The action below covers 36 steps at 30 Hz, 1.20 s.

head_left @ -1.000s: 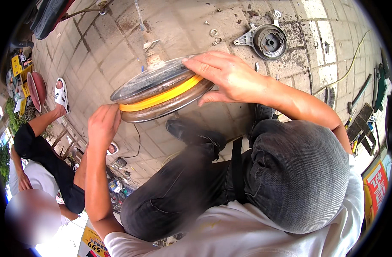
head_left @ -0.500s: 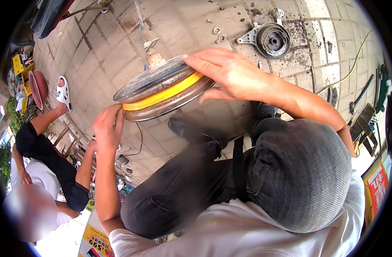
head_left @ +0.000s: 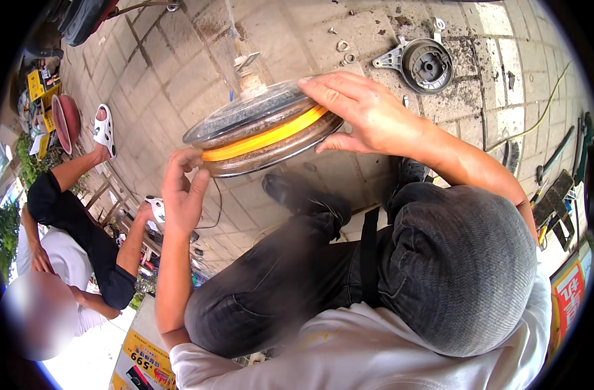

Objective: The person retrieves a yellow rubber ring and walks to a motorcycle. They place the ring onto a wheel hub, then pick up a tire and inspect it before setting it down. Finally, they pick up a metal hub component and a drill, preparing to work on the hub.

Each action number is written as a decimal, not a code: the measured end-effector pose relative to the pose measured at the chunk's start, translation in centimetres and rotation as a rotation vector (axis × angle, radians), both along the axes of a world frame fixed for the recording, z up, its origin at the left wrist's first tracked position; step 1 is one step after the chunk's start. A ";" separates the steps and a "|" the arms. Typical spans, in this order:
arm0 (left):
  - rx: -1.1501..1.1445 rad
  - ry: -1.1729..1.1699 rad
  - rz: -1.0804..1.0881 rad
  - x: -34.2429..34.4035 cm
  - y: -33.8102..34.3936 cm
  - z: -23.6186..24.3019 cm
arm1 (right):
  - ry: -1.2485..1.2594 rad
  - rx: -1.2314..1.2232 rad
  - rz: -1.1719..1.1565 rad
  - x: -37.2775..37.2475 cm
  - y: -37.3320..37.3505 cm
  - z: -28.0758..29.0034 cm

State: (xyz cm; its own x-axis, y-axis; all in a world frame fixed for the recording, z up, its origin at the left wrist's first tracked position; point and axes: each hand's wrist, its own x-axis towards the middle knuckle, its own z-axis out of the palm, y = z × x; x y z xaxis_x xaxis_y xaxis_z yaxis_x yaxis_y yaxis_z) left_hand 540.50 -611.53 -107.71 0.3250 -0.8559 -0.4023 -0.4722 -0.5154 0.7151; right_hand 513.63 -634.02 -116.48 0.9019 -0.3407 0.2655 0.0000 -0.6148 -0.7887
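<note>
A worn metal wheel rim [head_left: 238, 114] with a yellow band [head_left: 271, 135] around its channel is held tilted in front of me. My right hand [head_left: 365, 117] grips the rim's right side, fingers over the top and thumb beneath. At the rim's left end, my left hand [head_left: 183, 188] has its fingers curled against the edge where the band runs; exactly what its fingertips pinch is unclear. A pale fitting [head_left: 252, 83] shows just beyond the rim.
A brake-drum plate [head_left: 427, 64] and small washers [head_left: 342, 47] lie on the paving beyond my right hand. Tools [head_left: 553, 153] and a cable are at right. Another person [head_left: 82, 240] sits at left near a red basin [head_left: 64, 123] and yellow boxes. My bent knees occupy the lower middle.
The rim and both hands have shifted right and slightly up in view. My left fingers have crept higher over the rim's edge. The other person's lower foot has come more into sight.
</note>
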 end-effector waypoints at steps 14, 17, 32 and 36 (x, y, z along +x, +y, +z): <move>0.200 -0.531 -0.327 -4.8 -5.7 4.4 | 0.053 0.104 0.084 -2.3 -0.3 -1.3; 0.127 -0.472 -0.324 -4.4 -5.0 5.2 | -0.025 0.106 0.081 -2.1 0.0 -1.3; -0.143 -0.441 -0.295 -3.4 -4.0 5.3 | 0.121 0.050 0.131 -0.5 -0.2 -1.9; -0.180 -0.483 -0.384 -4.1 -3.8 5.1 | 0.057 0.104 0.101 -1.3 0.5 -3.8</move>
